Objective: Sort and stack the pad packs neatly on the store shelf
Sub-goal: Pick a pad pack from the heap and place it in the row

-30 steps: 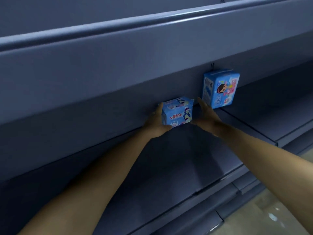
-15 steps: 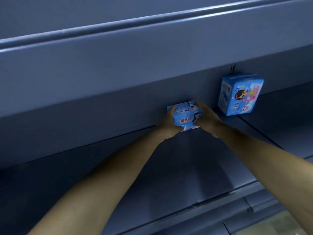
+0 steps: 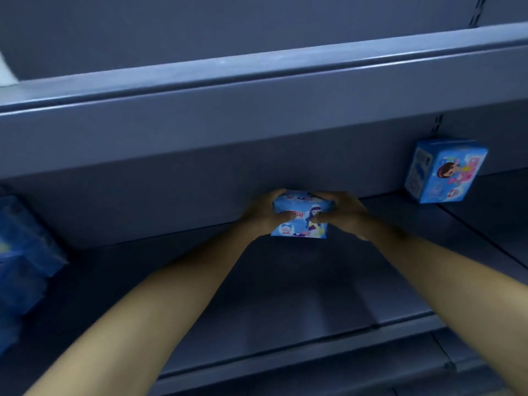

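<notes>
- Both arms reach deep onto the grey shelf (image 3: 285, 295), and both hands meet on one small blue pad pack (image 3: 300, 215) right at the back, against the rear panel.
- The left hand (image 3: 261, 214) grips the pack's left end, fingers curled over the top edge, thumb pressed on the printed face.
- The right hand (image 3: 344, 214) mirrors it on the right end, fingers wrapped over the top, thumb on the front face.
- The pack lies with its long axis running left to right along the back panel; the printed face, with a cartoon figure and red lettering, tilts up and toward the camera.
- Its lower front edge sits down at the shelf floor; whether the whole base is flat on the shelf, I cannot tell.
- Off to the right, well apart, a taller blue box (image 3: 445, 171) stands upright against the rear panel, its cartoon face toward the camera and turned slightly right.
- On the far left edge, blurred dark blue packs (image 3: 23, 252) sit on the same shelf; no detail readable there.
- Above, the front lip of the upper shelf (image 3: 257, 72) crosses the whole view.
</notes>
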`<state>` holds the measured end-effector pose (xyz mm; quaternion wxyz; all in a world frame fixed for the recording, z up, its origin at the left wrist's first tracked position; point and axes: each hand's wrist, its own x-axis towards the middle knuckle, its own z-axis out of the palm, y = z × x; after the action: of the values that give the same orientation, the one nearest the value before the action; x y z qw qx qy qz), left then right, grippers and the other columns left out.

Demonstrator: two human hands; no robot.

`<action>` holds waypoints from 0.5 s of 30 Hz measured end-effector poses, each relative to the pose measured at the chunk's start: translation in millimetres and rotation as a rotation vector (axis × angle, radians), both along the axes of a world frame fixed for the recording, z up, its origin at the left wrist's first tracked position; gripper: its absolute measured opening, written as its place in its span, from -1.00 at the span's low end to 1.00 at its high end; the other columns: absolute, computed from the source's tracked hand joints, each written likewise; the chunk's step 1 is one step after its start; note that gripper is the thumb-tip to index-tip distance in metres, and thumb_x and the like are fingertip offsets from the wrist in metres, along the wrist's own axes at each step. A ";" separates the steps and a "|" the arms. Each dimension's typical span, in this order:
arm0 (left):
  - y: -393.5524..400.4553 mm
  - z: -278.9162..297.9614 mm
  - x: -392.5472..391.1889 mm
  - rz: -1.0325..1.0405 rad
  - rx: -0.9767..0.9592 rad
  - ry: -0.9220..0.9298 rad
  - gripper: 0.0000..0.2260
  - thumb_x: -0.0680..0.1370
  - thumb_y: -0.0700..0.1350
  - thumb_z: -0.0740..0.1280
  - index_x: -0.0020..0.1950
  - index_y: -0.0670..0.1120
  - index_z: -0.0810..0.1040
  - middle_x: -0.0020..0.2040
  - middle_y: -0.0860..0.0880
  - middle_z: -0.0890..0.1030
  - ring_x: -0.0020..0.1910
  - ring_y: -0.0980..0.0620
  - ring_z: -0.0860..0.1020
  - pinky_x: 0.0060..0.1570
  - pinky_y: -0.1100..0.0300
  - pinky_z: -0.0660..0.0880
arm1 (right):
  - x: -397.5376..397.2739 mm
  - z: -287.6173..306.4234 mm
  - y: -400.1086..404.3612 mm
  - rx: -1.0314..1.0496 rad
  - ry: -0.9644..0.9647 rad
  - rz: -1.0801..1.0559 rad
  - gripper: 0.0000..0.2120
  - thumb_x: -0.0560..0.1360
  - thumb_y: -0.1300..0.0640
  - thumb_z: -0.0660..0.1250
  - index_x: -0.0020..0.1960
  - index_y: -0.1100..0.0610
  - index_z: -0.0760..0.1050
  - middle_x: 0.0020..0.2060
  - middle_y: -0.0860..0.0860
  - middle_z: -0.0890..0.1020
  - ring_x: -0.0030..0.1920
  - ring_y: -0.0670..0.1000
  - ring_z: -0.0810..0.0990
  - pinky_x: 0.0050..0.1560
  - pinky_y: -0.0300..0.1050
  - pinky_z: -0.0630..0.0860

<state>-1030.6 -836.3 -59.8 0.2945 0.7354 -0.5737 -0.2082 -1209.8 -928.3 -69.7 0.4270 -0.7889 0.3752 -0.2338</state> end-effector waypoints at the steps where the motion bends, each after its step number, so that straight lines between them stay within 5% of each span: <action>1: 12.2 2.0 8.1 0.005 -0.002 -0.011 -0.41 0.52 0.01 0.40 0.50 -0.02 0.26 0.46 -0.06 0.34 0.38 -0.04 0.35 0.32 0.16 0.33 | 8.6 0.8 9.1 -0.019 0.008 0.013 -0.44 0.34 0.26 0.52 0.32 0.10 0.48 0.05 0.00 0.63 -0.12 -0.19 0.58 -0.21 -0.49 0.48; 8: 93.4 16.7 72.9 0.026 -0.045 -0.131 -0.42 0.53 0.03 0.39 0.50 -0.04 0.29 0.46 -0.05 0.33 0.41 -0.02 0.32 0.38 0.18 0.25 | 77.2 15.8 79.1 -0.206 0.089 0.054 -0.41 0.34 0.17 0.54 0.33 0.10 0.47 0.31 0.04 0.47 0.26 0.00 0.48 0.20 -0.30 0.40; 12: 140.4 27.8 115.5 0.057 -0.087 -0.169 -0.44 0.52 0.03 0.39 0.48 -0.03 0.33 0.44 -0.04 0.37 0.38 0.00 0.35 0.33 0.25 0.25 | 119.5 28.3 123.6 -0.301 0.059 0.121 -0.47 0.36 0.20 0.52 0.30 0.16 0.50 0.19 0.06 0.59 0.05 -0.13 0.50 -0.06 -0.58 0.35; 15: 176.4 34.4 144.0 0.093 -0.103 -0.158 -0.45 0.51 0.03 0.40 0.47 -0.02 0.34 0.42 -0.04 0.40 0.36 -0.01 0.38 0.37 0.12 0.31 | 147.3 38.3 157.2 -0.306 0.031 0.179 -0.48 0.39 0.20 0.49 0.33 0.14 0.47 0.17 0.03 0.59 0.08 -0.10 0.54 0.02 -0.40 0.44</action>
<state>-886.6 -659.9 -25.4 0.2951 0.7592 -0.5704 -0.1056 -1062.5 -771.2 -31.5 0.3150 -0.8785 0.2700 -0.2369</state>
